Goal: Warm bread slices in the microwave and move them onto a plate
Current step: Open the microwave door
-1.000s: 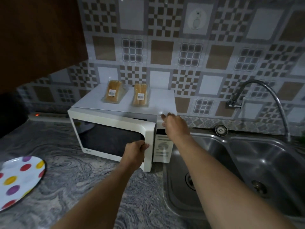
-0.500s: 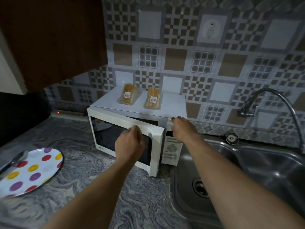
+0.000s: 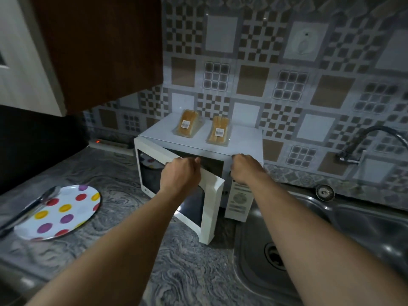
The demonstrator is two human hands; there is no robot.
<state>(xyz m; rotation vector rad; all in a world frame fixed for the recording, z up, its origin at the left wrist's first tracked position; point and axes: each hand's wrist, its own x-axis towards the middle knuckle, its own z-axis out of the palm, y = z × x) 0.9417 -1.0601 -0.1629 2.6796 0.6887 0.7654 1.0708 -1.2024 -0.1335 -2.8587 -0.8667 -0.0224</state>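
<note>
1. Grey marbled tabletop (image 3: 187,272) carried a white microwave (image 3: 245,140) against a patterned tiled wall.
2. The left hand (image 3: 180,175) gripped the top edge of the microwave door (image 3: 212,195), fingers curled over it; the door stood partly open.
3. The right hand (image 3: 245,168) held the microwave's front top edge just right of the door, fingers curled over it.
4. Beyond the hands, on the microwave's top, lay the first bread pack (image 3: 187,127) and, beside it, the second bread pack (image 3: 219,130), both wrapped and labelled.
5. Well left of the left hand sat a polka-dot plate (image 3: 75,207), a utensil (image 3: 28,208) lying across its left rim.
6. Under the right forearm lay a steel sink (image 3: 331,228).
</note>
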